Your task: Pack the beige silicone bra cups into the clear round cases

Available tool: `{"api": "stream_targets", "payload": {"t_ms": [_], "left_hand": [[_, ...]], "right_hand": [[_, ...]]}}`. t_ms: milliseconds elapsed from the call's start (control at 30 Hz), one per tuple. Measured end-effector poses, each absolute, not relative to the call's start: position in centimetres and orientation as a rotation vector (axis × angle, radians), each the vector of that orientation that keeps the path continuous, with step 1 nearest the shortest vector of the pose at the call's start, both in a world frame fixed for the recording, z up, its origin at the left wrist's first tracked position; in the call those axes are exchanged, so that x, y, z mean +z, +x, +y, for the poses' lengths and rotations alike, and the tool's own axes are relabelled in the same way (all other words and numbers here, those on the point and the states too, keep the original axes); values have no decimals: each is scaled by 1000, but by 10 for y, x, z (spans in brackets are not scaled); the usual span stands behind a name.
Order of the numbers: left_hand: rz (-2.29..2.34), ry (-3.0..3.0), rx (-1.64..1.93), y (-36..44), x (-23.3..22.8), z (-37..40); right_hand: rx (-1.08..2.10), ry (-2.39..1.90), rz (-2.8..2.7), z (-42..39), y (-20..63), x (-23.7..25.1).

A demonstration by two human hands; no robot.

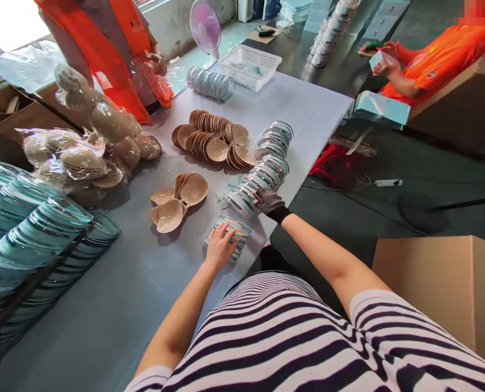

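Note:
My bare left hand (221, 245) lies with fingers spread over a short stack of round clear containers (240, 231) at the near table edge. My right hand (270, 202), in a grey glove with bare fingertips, has its fingers curled at the near end of a leaning row of round clear lids with shiny rims (262, 175). Beyond it another group of these lids (274, 139) continues the row. Left of my hands sits a small cluster of beige, shell-shaped cups (193, 189). A larger group of nested beige cups (216, 148) lies farther back.
Bagged beige cups (83, 160) and stacked bluish clear containers (34, 234) occupy the left side. A white basket (250, 81) and more clear round pieces (210, 84) stand at the back. Two people in orange work nearby. A cardboard box (426, 283) is at right.

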State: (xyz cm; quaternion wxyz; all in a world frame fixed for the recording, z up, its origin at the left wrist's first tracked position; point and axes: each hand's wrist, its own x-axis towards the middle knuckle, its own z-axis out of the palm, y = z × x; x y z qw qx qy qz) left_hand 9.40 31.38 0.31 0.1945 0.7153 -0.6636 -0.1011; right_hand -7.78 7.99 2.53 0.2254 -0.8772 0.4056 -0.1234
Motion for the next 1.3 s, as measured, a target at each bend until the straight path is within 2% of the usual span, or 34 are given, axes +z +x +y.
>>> {"api": "stream_targets", "payload": {"t_ms": [133, 267, 433, 533, 1000, 1167, 1300], "left_hand": [[-1718, 2010, -218, 77, 13, 293], [-1740, 1953, -175, 51, 21, 215], [-1704, 2229, -262, 13, 25, 79], [-1643, 2455, -391, 3, 21, 32], [-1572, 2586, -506, 4, 22, 59], [-1581, 2523, -366, -11, 27, 43], [-1926, 2256, -352, -23, 25, -15]], "right_hand": [[-425, -2376, 1409, -22, -97, 44], [-433, -2496, 1438, -96, -112, 35], [-303, -2830, 854, -131, -113, -1], [-282, -2891, 468, -140, -117, -13], [-221, -2839, 151, -193, -144, -20], [-416, -2802, 575, -253, -110, 11], [-106, -2859, 829, -291, -67, 31]]}}
